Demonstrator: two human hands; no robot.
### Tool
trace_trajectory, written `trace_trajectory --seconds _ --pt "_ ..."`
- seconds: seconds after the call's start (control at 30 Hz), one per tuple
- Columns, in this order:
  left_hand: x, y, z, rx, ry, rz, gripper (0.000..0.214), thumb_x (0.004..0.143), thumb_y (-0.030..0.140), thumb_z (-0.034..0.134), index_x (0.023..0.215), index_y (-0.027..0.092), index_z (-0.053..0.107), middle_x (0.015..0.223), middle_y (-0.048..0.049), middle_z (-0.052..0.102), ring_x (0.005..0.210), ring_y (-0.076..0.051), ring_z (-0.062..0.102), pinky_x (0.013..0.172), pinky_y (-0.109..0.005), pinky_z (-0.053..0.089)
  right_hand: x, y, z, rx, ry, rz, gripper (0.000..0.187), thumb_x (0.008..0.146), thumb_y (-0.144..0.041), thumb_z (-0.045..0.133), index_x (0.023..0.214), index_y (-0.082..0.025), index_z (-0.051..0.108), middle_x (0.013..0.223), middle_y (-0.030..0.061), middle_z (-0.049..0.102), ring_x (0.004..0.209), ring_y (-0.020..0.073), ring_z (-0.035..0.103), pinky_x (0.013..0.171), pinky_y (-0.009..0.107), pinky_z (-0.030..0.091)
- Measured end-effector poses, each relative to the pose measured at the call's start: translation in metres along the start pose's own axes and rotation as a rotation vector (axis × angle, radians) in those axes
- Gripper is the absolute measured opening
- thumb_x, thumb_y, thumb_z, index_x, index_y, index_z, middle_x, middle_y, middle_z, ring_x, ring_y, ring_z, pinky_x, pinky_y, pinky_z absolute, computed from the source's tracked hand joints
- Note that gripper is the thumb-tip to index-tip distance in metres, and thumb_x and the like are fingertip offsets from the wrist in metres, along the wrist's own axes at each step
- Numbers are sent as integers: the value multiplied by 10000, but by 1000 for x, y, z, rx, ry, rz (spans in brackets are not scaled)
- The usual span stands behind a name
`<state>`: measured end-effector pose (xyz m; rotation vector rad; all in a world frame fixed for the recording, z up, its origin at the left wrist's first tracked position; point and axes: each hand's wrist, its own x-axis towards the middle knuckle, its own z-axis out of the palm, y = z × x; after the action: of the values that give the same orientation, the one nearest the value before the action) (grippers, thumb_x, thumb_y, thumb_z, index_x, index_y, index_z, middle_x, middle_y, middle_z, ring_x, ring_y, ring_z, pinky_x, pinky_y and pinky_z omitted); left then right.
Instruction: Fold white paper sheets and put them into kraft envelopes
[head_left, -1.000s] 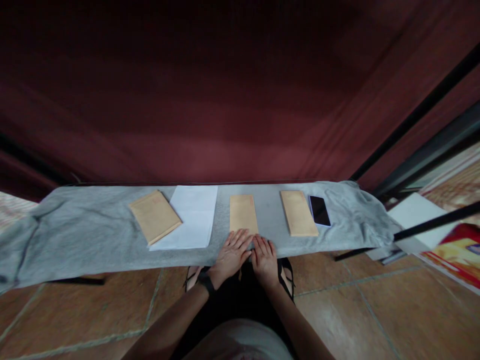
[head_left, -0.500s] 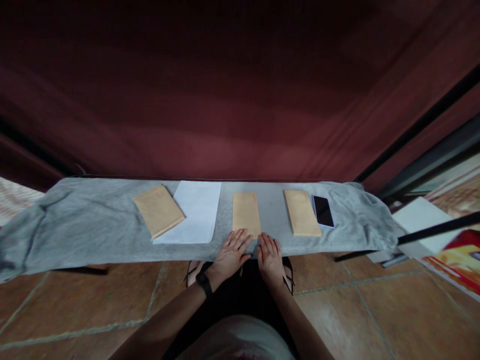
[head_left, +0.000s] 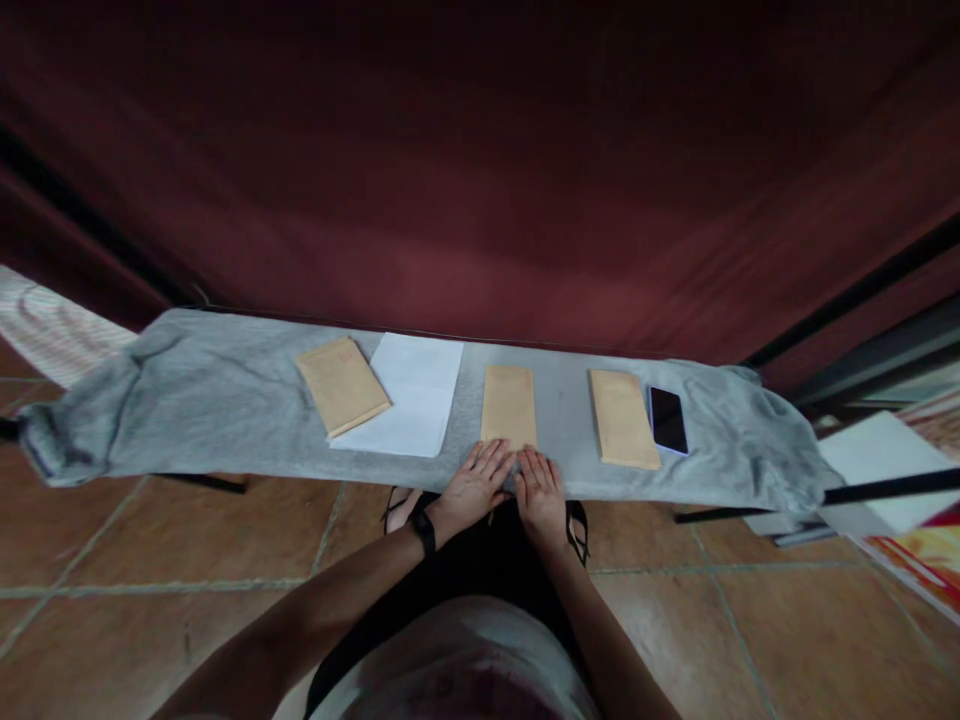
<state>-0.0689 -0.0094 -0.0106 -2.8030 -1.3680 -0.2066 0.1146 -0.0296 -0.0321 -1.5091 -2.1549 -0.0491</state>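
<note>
The middle brown envelope (head_left: pixel 509 402) lies on the cloth-covered desk (head_left: pixel 566 405), its long axis pointing away from the person. Left hand (head_left: pixel 472 488) and right hand (head_left: pixel 541 492) rest at its near short end, each grip released, fingers extended.

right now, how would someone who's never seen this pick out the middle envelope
On the grey cloth before the red backdrop, find the white paper and the phone. Between them, the middle envelope is the one nearer the paper. Unlike the left envelope and the right envelope, it has the left hand and the right hand at its near edge.
</note>
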Motion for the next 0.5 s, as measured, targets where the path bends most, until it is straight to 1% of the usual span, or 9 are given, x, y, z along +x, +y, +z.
trace_trajectory --seconds 0.13,0.3,0.37,0.5 --pt "-4 2 -4 7 -24 -14 742 963 459 560 1582 185 256 1648 -142 257 1544 -265 157 1259 -505 166 -5 8 -4 -12 14 8 491 1044 -246 310 1500 -133 453 1485 136 543 1403 241 452 1186 477 289" --pt "-8 5 -5 34 -25 -12 745 966 464 555 1563 108 289 1644 -183 237 1545 -296 136 1260 -517 149 -7 14 -10 0 19 19 479 1048 -248 316 1489 -140 469 1468 140 560 1385 248 467 1176 482 297" --pt "-9 5 -5 45 -27 -8 737 967 458 553 1553 87 305 1642 -196 231 1544 -307 131 1259 -521 143 -7 15 -11 9 24 27 471 1050 -252 317 1475 -137 485 1455 144 573 1375 250 476 1176 488 296" --pt "-8 6 -4 42 -39 -22 745 959 439 562 1558 87 295 1641 -198 233 1542 -304 146 1258 -519 148 -1 9 -11 23 24 46 458 1058 -278 323 1435 -112 524 1461 155 563 1394 260 456 1178 494 294"
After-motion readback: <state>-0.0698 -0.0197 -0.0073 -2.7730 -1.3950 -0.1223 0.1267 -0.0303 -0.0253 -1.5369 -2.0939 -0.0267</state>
